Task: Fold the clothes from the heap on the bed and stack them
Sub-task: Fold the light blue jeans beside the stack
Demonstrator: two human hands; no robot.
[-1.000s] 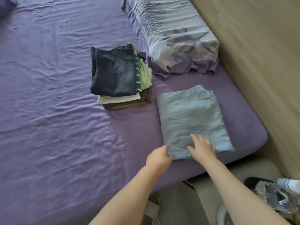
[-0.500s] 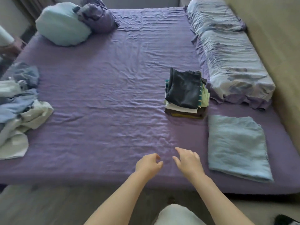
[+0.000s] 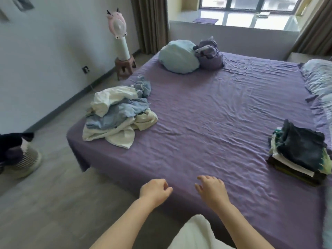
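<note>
Facing the bed [image 3: 206, 126] with nothing in my grasp, I hold both hands just above its near edge, a little apart from each other. My left hand [image 3: 156, 191] has its fingers loosely curled around nothing; my right hand [image 3: 211, 190] is relaxed, fingers slightly spread and pointing toward the mattress. Neither touches any cloth.

Unfolded clothes sit in a heap [image 3: 117, 116] at the left corner of the bed, white and pale blue pieces tangled over one another, one white end lying toward the mattress edge. Finished garments form a stack [image 3: 301, 155] far over on the right side, a dark piece on top, kept well apart from the heap, I judge, so that the middle of the sheet stays free as folding space.

My guess is that the next step is a reach left for another garment, and nothing lies between my hands and the heap but wrinkled purple sheet.

At the far end rest a pale blue pillow [image 3: 178, 57] and a purple bundle [image 3: 210, 55]. Rolled bedding [image 3: 319, 81] runs along the right edge beyond the stack. A pink fan [image 3: 117, 27] stands on a stool [image 3: 125, 66] beside the wall.
</note>
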